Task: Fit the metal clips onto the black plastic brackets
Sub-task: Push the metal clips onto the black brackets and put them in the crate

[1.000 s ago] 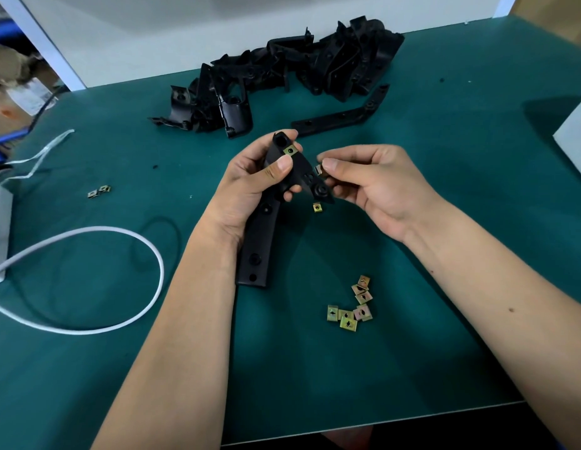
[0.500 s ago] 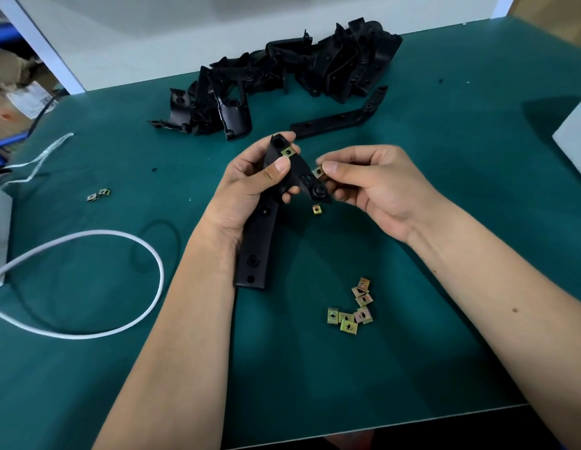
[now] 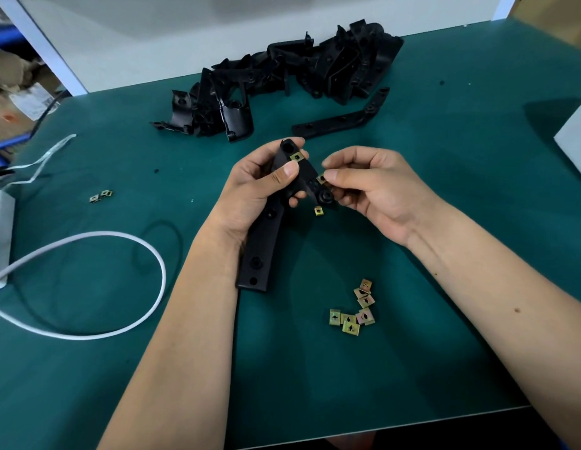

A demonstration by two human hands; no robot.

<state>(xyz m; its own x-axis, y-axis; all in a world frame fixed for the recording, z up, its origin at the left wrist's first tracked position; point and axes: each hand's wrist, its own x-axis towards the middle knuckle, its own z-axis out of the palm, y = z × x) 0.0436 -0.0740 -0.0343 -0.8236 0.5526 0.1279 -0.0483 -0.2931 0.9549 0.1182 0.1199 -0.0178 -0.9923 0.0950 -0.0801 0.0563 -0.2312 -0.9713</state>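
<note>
My left hand (image 3: 256,190) grips a long black plastic bracket (image 3: 263,248) near its upper end, its lower end resting on the green mat. One brass-coloured metal clip (image 3: 297,156) sits on the bracket's top edge. My right hand (image 3: 373,190) pinches a second metal clip (image 3: 321,179) against the bracket's right side. Another clip (image 3: 319,210) lies on the mat just below the bracket. Several loose clips (image 3: 355,311) lie in a small heap nearer to me.
A pile of black brackets (image 3: 282,82) lies at the back of the green mat (image 3: 445,287), with one single bracket (image 3: 344,118) beside it. Two clips (image 3: 101,195) lie at the left. A white cable (image 3: 88,280) loops at the left. A pale box (image 3: 574,138) stands at the right edge.
My right hand has shifted its clip slightly along the bracket's side. The bracket and my left hand have barely moved.
</note>
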